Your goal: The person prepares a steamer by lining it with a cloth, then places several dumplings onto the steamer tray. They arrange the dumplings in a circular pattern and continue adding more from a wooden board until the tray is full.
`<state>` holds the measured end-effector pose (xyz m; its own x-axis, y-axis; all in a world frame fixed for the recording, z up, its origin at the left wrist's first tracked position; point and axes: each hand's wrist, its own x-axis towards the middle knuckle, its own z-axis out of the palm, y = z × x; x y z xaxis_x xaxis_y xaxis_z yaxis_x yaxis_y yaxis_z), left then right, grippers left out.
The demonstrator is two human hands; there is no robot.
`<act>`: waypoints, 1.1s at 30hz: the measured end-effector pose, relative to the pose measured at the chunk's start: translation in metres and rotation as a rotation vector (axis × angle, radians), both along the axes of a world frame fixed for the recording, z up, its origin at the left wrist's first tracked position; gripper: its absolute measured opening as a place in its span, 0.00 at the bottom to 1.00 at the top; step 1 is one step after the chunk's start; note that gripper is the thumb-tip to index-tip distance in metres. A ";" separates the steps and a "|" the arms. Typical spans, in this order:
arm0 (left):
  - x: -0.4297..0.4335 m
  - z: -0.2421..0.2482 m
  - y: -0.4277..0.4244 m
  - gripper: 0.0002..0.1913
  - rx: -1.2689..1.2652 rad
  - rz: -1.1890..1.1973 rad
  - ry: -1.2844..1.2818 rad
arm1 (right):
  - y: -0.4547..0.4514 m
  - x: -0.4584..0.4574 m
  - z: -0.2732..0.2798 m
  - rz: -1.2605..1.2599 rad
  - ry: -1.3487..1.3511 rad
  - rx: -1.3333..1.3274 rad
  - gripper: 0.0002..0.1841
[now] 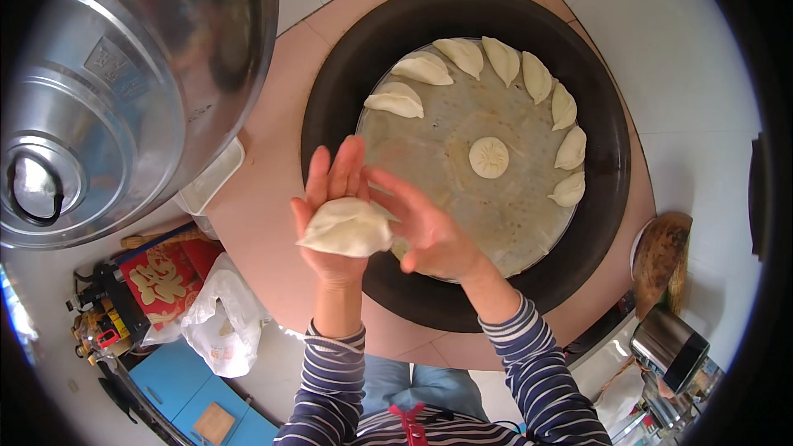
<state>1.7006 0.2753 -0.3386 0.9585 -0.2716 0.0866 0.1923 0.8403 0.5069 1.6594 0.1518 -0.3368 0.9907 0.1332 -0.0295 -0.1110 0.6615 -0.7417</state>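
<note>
A large crescent-shaped dough dumpling (pixel 348 228) lies across the upturned palm of my left hand (pixel 339 181). My right hand (pixel 437 229) is at the dumpling's right end, fingers spread; whether the fingertips touch the dough is hard to tell. Both hands are over the lower left part of a wide black wok (pixel 337 74). Inside the wok sits a round, flat steamer plate (pixel 427 161). Several similar dumplings (pixel 422 68) curve along its upper and right edge. Near the plate's middle is a small round pleated bun (pixel 489 157).
The wok is set in a pink tiled stove top (pixel 266 155). A big metal lid (pixel 148 105) stands at upper left, partly over a white tray (pixel 217 173). A white plastic bag (pixel 226 325), a red bag (pixel 167 285) and blue cabinets (pixel 179 378) are lower left. A metal container (pixel 669 347) is right.
</note>
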 end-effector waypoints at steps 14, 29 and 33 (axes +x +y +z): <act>-0.075 0.009 0.047 0.26 0.930 0.270 0.055 | -0.026 0.068 -0.085 -0.181 -0.123 -1.102 0.26; -0.143 0.024 0.096 0.21 1.116 0.072 0.219 | -0.001 0.091 -0.110 -0.270 -0.341 -1.625 0.22; -0.140 0.024 0.096 0.21 1.134 0.033 0.182 | -0.018 0.090 -0.128 -0.356 -0.413 -1.622 0.18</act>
